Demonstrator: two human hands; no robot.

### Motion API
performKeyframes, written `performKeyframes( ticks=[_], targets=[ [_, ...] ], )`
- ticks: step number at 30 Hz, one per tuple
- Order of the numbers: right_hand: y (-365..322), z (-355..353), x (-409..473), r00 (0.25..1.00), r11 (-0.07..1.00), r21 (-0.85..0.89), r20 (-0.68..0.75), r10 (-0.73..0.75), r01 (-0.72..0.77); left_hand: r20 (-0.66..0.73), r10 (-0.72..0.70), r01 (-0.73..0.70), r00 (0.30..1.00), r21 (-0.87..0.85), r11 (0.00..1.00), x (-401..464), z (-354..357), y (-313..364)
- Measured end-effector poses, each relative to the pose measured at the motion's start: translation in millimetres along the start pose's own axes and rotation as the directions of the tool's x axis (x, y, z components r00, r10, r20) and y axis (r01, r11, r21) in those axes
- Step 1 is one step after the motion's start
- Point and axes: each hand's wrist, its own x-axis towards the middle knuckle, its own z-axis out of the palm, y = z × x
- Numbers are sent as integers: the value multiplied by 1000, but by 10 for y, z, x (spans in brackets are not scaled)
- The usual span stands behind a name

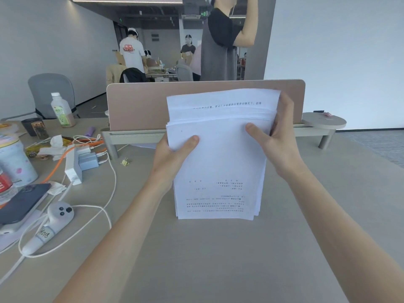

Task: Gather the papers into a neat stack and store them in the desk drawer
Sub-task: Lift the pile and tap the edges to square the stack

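A stack of white printed papers [218, 167] stands upright on its lower edge on the grey desk [218, 259], in the middle of the view. The sheets are uneven at the top, with several edges stepped above one another. My left hand [172, 156] grips the stack's left side, thumb on the front sheet. My right hand [277, 138] holds the right side, thumb in front and fingers wrapped behind the upper right corner. No drawer is in view.
A tan divider panel [140, 103] rises behind the papers. On the left lie a phone [21, 202], a white controller [52, 221], cables, a power strip [73, 167], a bottle [62, 110] and cups. A person stands beyond the divider.
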Motion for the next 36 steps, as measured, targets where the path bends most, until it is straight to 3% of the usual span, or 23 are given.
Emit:
performKeyframes(
  ticks=[7,14,29,36],
  targets=[
    [-123,-67,52,982,948,-258,97,-165,185,16,-46,46,999,-5,999,11,-19,-20],
    [-32,-89,49,986,905,-393,62,-152,164,15,-68,69,998,-11,998,29,-10,-53],
    [48,-84,34,991,926,-356,81,-103,125,13,-173,174,985,-38,984,-13,-2,-267],
    [194,-57,-25,1000,996,-90,16,3,-2,32,-209,211,977,-71,975,-61,-18,-434]
  ],
)
